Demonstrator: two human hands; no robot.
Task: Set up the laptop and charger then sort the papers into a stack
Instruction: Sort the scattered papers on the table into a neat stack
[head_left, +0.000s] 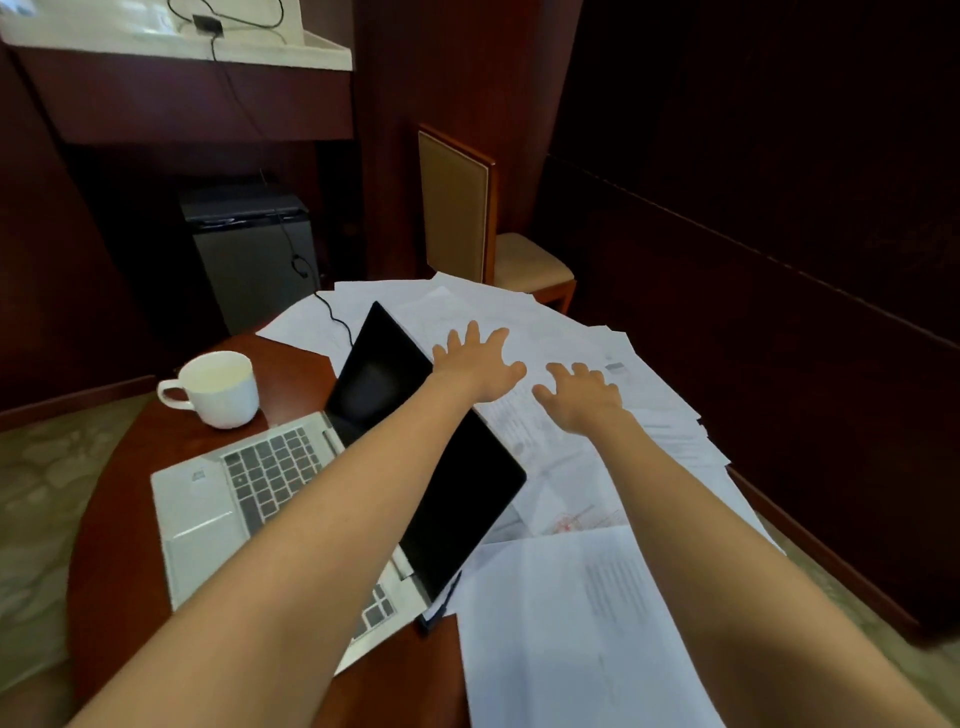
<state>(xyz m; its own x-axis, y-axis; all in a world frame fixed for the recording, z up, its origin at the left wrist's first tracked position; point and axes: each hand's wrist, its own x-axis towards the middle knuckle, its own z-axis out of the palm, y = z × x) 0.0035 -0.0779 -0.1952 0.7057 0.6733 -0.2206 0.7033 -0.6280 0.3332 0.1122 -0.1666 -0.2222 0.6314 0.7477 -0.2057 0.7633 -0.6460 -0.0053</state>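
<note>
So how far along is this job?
Done: the laptop sits open, a black cable running toward it. In hand: left hand and right hand reach with spread fingers over the loose papers. Left: the sheets lie scattered, no stack yet.

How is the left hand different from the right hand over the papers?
The left hand has its fingers spread wide and fairly straight; the right hand has its fingers more bent. The left hand reaches farther forward, just past the top edge of the laptop screen; the right hand sits nearer. Both are palm down over the scattered papers and hold nothing.
</note>
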